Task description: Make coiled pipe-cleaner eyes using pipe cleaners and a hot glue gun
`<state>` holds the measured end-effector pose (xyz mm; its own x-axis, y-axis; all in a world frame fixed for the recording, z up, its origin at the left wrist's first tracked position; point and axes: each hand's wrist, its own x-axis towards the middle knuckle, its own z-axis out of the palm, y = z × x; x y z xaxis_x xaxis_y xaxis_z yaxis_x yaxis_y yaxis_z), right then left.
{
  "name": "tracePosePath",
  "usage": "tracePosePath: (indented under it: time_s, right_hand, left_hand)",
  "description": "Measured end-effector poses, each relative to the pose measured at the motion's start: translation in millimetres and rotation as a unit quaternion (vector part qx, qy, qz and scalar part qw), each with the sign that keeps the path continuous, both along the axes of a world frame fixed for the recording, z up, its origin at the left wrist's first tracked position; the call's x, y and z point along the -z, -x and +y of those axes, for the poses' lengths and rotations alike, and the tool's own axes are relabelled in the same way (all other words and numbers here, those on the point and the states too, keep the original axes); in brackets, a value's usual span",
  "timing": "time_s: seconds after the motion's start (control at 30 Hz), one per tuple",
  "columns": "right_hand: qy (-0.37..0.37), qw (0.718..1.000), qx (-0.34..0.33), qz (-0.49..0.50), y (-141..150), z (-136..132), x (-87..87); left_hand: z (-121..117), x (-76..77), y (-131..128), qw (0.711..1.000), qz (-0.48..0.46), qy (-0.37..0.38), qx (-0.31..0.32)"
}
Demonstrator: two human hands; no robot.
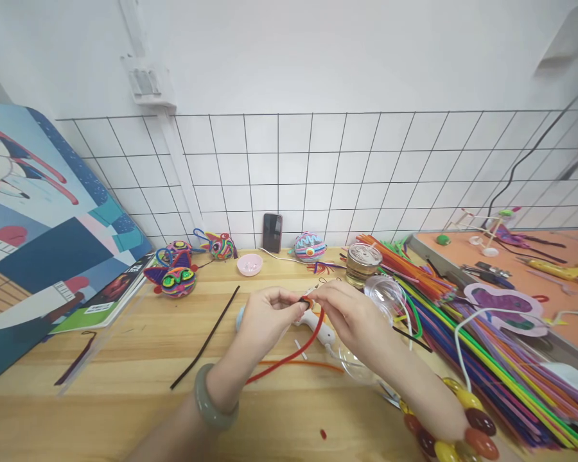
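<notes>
My left hand (270, 314) and my right hand (344, 311) meet above the middle of the wooden table. Their fingertips pinch a small black and orange-red coil of pipe cleaner. A long red pipe cleaner (293, 354) trails from between them, curving down to the left. The hands partly hide the coil, so where the red strand joins it cannot be seen. Just behind and below lies a white glue gun (322, 332). An orange pipe cleaner (313, 364) lies on the table under the red one, and a black pipe cleaner (207, 337) lies to the left.
Bundled coloured pipe cleaners (491, 359) cover the right side. A lidded glass (363, 263), clear plastic shell (383, 295) and scissors (390, 394) sit near my right arm. Along the back stand a phone (272, 232), pink bowl (249, 264) and wound ornaments (177, 281).
</notes>
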<state>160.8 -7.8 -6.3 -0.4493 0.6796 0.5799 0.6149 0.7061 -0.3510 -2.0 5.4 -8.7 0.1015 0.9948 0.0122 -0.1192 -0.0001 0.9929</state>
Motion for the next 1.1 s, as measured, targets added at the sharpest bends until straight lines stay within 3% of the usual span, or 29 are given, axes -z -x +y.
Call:
tracePosePath:
  time_s: [1.1]
  right_hand:
    - [-0.017,1.0,0.013,-0.013,1.2,-1.2,-3.6]
  left_hand:
    - [0.7,1.3,1.5,1.0,-0.014,-0.022,0.012]
